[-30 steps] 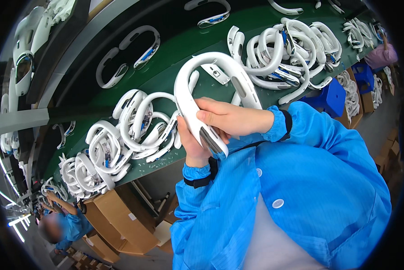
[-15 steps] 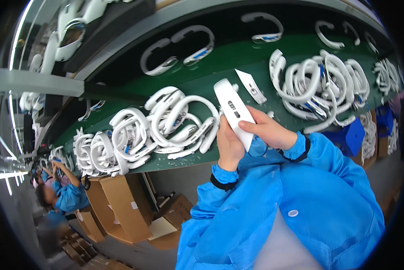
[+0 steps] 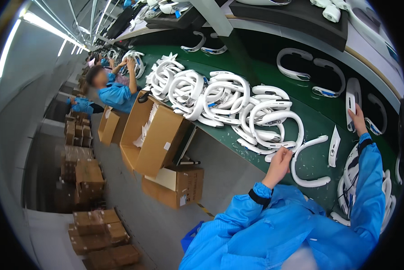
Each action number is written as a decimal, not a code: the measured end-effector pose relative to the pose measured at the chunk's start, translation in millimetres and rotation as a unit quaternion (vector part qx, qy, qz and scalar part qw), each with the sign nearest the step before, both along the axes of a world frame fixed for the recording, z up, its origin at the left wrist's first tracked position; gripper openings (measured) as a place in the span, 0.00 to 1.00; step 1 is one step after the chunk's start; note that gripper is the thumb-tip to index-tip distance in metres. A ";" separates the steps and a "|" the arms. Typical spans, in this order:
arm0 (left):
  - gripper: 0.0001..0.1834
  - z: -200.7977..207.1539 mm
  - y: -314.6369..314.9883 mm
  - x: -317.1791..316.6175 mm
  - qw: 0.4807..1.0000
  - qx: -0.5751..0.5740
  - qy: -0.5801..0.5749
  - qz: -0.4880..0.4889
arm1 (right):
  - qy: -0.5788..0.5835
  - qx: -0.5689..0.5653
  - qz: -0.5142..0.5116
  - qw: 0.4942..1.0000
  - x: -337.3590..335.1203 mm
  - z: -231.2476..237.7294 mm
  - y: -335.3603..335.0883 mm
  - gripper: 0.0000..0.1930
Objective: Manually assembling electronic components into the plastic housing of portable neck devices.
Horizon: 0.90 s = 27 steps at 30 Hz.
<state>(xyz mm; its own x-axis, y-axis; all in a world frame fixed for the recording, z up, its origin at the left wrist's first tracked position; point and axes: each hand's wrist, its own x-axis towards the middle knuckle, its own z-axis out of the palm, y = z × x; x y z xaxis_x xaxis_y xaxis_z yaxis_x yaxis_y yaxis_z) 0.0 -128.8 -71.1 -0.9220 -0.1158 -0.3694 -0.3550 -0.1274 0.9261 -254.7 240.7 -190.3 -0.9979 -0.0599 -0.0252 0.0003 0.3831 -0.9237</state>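
My right hand (image 3: 358,120) is stretched out toward the back of the bench at the right, closed around the lower end of a long white slotted shell piece (image 3: 353,92). By the front edge, my left hand (image 3: 278,167) has its fingertips pinched at the edge of a pile of white curved neckbands (image 3: 260,114), apparently on one band's rim; the exact contact is partly hidden. Just right of it lies a separate C-shaped white neckband (image 3: 307,183). Between my hands, a white angular slotted panel (image 3: 334,146) rests on the green bench top (image 3: 319,123).
Several single neckbands (image 3: 294,74) lie along the back of the bench. More neckbands (image 3: 346,180) are heaped beside my right sleeve. A shelf post (image 3: 213,18) stands over the bench. Open cardboard boxes (image 3: 157,144) stand below at left. A co-worker in blue (image 3: 116,94) is farther along.
My view has swung left. My hands, together on a white slotted shell before, are now apart: the right reaches far right with a shell piece, the left is at the neckband pile.
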 end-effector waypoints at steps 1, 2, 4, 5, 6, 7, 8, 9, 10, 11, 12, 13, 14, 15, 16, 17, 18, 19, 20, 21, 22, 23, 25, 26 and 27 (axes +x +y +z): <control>0.12 -3.7 7.1 -2.2 1.000 -0.018 0.007 -0.004 | 0.009 -0.004 -0.003 1.000 -7.6 -29.2 45.0 0.23; 0.12 -11.6 11.6 2.4 0.999 -0.029 0.006 -0.020 | 0.001 0.075 -0.012 0.997 -5.9 -24.9 51.4 0.22; 0.14 22.9 4.4 -3.5 0.988 -0.133 -0.049 -0.053 | -0.161 0.051 0.007 0.986 -5.5 43.1 -30.4 0.20; 0.13 12.2 -2.4 4.7 0.981 -0.170 -0.090 -0.023 | -0.286 -0.031 0.064 0.956 -14.1 64.6 -70.0 0.20; 0.11 6.2 8.6 -1.6 0.995 -0.083 -0.052 0.020 | -0.129 0.304 0.033 0.943 -66.3 -66.5 -27.2 0.27; 0.09 3.1 -10.1 1.7 0.995 -0.076 -0.038 0.049 | -0.066 0.274 0.034 0.959 -50.9 -2.3 -98.7 0.35; 0.08 4.4 2.5 -11.9 0.998 -0.051 -0.032 0.034 | -0.080 0.326 0.030 0.942 -57.3 -3.5 -95.6 0.38; 0.08 4.3 7.7 -26.2 0.999 -0.033 -0.034 0.021 | -0.103 0.363 -0.024 0.926 -56.3 -9.5 -81.2 0.37; 0.08 1.4 15.3 -36.5 0.999 -0.028 -0.039 -0.001 | -0.112 0.339 -0.009 0.934 -52.8 -20.4 -58.2 0.37; 0.07 -1.3 27.9 -52.2 0.997 -0.070 -0.014 -0.031 | -0.115 0.312 0.014 0.943 -57.3 -19.6 -38.7 0.37; 0.07 -3.7 39.0 -70.0 0.992 -0.113 0.011 -0.056 | -0.085 0.297 0.028 0.951 -67.6 -15.5 -10.3 0.35; 0.06 -16.1 43.1 -87.7 0.980 -0.173 0.061 -0.078 | -0.053 0.277 0.061 0.957 -70.1 5.3 6.5 0.34; 0.06 9.1 69.0 -117.5 0.957 -0.238 0.118 -0.115 | 0.078 0.202 -0.055 0.975 -53.6 33.9 26.6 0.28; 0.06 12.1 92.2 -148.8 0.949 -0.248 0.137 -0.136 | 0.068 0.200 -0.054 0.976 -47.5 29.9 27.4 0.28; 0.07 -14.9 94.9 -182.1 0.903 -0.325 0.237 -0.152 | 0.017 0.241 -0.042 0.969 -33.9 22.5 68.9 0.27; 0.12 -17.8 112.5 -211.1 0.876 -0.373 0.255 -0.171 | -0.034 0.284 -0.030 0.958 -29.2 12.6 102.2 0.27; 0.15 -29.2 127.5 -235.7 0.841 -0.437 0.268 -0.174 | -0.079 0.325 -0.015 0.942 -20.4 1.0 135.5 0.26; 0.19 -40.1 135.9 -256.7 0.811 -0.489 0.277 -0.165 | -0.115 0.367 0.004 0.923 -18.1 -6.5 153.9 0.26; 0.19 -47.8 144.1 -276.7 0.785 -0.541 0.207 -0.222 | -0.151 0.410 0.023 0.899 -2.9 -15.0 158.5 0.26; 0.19 -57.7 154.0 -293.3 0.751 -0.580 0.136 -0.283 | -0.188 0.453 0.034 0.871 7.5 -20.2 166.9 0.25; 0.21 -82.6 161.4 -304.0 0.728 -0.598 0.171 -0.288 | -0.228 0.497 0.042 0.836 14.4 -23.7 180.3 0.25; 0.22 -112.5 162.7 -310.5 0.703 -0.616 0.205 -0.289 | -0.262 0.539 0.051 0.799 6.7 -26.5 175.2 0.24; 0.22 -151.7 154.9 -314.1 0.731 -0.586 0.193 -0.291 | -0.243 0.488 0.070 0.835 -4.1 -17.4 158.8 0.25; 0.21 -206.9 110.9 -323.5 0.655 -0.639 0.365 -0.171 | -0.209 0.453 0.085 0.862 -4.7 -3.4 150.0 0.25; 0.21 -208.3 120.4 -327.2 0.660 -0.625 0.373 -0.184 | -0.209 0.421 0.067 0.880 4.9 5.8 153.8 0.26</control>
<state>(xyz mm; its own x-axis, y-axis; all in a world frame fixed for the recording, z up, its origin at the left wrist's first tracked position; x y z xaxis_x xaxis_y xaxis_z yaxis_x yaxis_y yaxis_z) -327.2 -8.3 -279.4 -0.8438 0.3824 0.3766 0.4659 0.8701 0.1605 -249.7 394.5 -184.6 -0.8763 0.0392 -0.4802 0.1753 0.9543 -0.2420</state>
